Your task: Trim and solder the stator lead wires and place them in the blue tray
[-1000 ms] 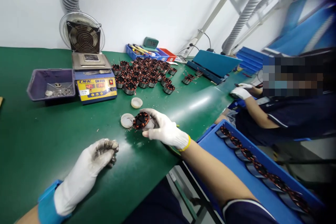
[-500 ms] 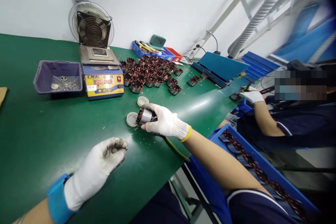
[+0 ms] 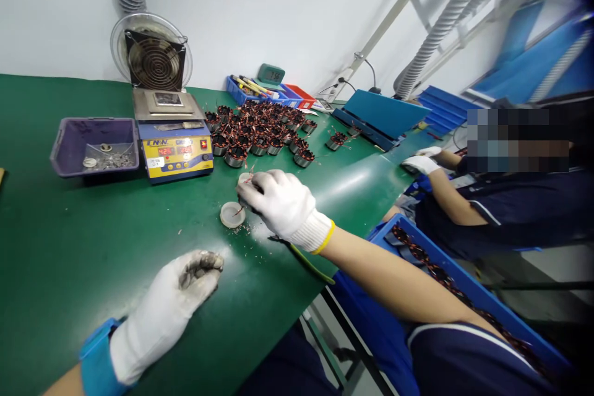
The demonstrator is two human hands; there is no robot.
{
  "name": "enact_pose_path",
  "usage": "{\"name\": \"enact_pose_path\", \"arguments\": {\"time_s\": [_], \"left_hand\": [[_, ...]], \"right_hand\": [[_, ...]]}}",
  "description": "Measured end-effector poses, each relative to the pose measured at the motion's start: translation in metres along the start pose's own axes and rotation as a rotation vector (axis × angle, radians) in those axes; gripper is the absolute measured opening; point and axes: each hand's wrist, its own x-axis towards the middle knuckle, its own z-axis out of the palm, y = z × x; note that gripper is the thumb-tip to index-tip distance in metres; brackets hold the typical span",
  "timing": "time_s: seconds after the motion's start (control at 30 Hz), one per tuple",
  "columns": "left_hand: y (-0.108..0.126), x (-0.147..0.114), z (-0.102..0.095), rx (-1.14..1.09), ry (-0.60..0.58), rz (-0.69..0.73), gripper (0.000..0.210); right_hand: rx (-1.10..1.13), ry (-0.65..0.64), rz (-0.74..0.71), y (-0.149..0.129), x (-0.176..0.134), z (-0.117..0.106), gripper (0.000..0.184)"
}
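Observation:
My right hand point(image 3: 284, 201), in a white glove with a yellow cuff edge, is closed around a motor stator that it mostly hides. Wire ends of the stator stick out by the fingers. Under and beside that hand are two small round translucent dishes: the nearer dish point(image 3: 227, 216) shows in full, while the farther dish point(image 3: 244, 179) is partly covered. Cutters with a green handle point(image 3: 312, 265) lie just below the right wrist. My left hand point(image 3: 179, 297), gloved with grey-stained fingertips, hovers over the green table with fingers curled to the thumb; nothing shows in it.
Several wound stators point(image 3: 260, 130) crowd the table behind the dishes. A solder pot unit point(image 3: 176, 151) with a fan point(image 3: 156, 62) stands at left beside a purple bin point(image 3: 95, 147). A blue crate point(image 3: 394, 223) of stators is at right. A co-worker's gloved hand point(image 3: 421, 164) works beyond.
My right hand has turned and moved the stator toward the farther dish, its back now hiding the stator. The left hand stays curled, almost in place. The view has shifted slightly.

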Motion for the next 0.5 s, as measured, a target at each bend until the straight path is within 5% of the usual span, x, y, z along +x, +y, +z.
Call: {"name": "enact_pose_path", "arguments": {"time_s": [0.27,0.4,0.5], "left_hand": [[0.0,0.002,0.001,0.066,0.024,0.049,0.039],[-0.005,0.002,0.003,0.03,0.035,0.065,0.039],[-0.01,0.003,0.005,-0.031,0.037,0.066,0.05]], "right_hand": [[-0.165,0.004,-0.134,-0.006,0.006,0.012,0.032],[-0.161,0.03,-0.086,0.005,0.021,-0.005,0.036],[-0.169,0.137,0.006,0.018,0.064,-0.03,0.039]]}}
